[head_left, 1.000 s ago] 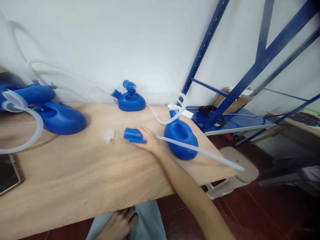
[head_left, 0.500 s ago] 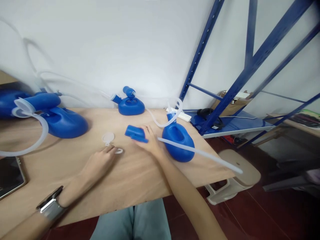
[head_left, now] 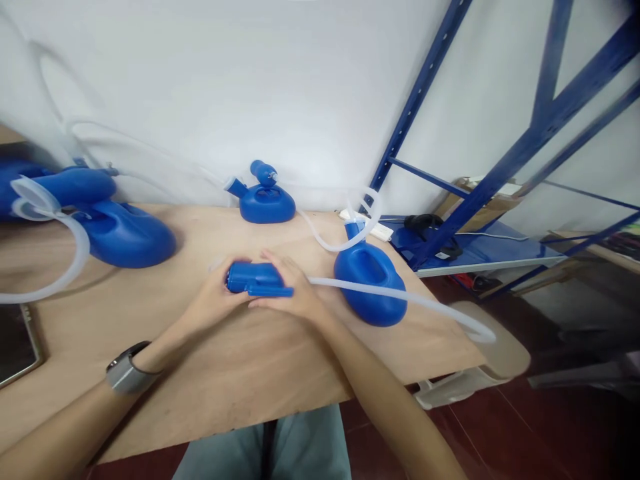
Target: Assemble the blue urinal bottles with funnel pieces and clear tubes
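Both my hands meet over the middle of the wooden table (head_left: 240, 373) around a small blue plastic fitting (head_left: 255, 279). My right hand (head_left: 293, 293) grips its right end, where a clear flexible tube (head_left: 400, 301) runs off to the right past the table edge. My left hand (head_left: 213, 300), with a watch on the wrist, closes on the fitting's left end. I cannot see the small clear cap that lay nearby; the left hand covers that spot.
A blue plastic vessel (head_left: 373, 283) lies just right of my hands, another (head_left: 265, 203) stands at the wall, and larger ones (head_left: 120, 230) with clear hoses (head_left: 60, 280) sit left. A tablet (head_left: 17, 343) lies at the left edge. Blue shelving (head_left: 450, 200) and a stool (head_left: 500, 360) stand right.
My left hand came up from my lap onto the table, passed the clear cap and closed on the fitting's left end. My right hand drew the fitting leftward, closer to me.
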A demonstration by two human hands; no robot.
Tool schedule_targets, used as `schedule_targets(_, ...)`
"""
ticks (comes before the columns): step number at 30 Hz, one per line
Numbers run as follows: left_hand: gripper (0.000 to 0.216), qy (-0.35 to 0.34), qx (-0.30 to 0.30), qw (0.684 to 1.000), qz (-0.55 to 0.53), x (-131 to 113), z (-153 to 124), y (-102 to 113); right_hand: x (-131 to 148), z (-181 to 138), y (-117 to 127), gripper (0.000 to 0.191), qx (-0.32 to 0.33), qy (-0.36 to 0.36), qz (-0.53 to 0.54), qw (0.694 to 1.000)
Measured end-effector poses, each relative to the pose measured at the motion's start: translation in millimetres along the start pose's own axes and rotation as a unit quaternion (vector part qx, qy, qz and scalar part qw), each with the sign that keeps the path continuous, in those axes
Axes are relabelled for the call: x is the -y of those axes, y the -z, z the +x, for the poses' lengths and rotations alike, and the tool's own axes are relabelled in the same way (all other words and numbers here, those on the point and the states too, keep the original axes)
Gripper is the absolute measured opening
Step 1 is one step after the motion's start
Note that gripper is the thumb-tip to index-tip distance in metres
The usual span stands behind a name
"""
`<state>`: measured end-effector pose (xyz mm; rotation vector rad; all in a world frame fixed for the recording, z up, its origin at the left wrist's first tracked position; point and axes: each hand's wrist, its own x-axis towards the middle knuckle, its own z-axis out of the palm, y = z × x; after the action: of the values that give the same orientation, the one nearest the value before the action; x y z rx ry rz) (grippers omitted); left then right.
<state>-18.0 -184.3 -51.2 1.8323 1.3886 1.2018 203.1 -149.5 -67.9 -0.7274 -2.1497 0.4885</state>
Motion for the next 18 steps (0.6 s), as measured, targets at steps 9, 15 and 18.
schedule_targets(9, 0.062, 0.137, -0.138, 0.957, -0.217, 6.6, 2.6, 19.5, -0.9, 3.1, -9.7, 0.031, -0.124, -0.182, 0.093, 0.971)
schedule_targets(15, 0.061, 0.144, -0.14, 0.952, -0.23, -2.7, -2.6, 10.3, -10.5, 12.8, -18.9, 0.037, -0.083, -0.257, 0.292, 0.918)
schedule_targets(18, 0.059, 0.137, -0.127, 0.96, -0.21, -4.9, -2.0, 11.6, -10.6, 11.1, -14.6, 0.037, -0.097, -0.28, 0.342, 0.892)
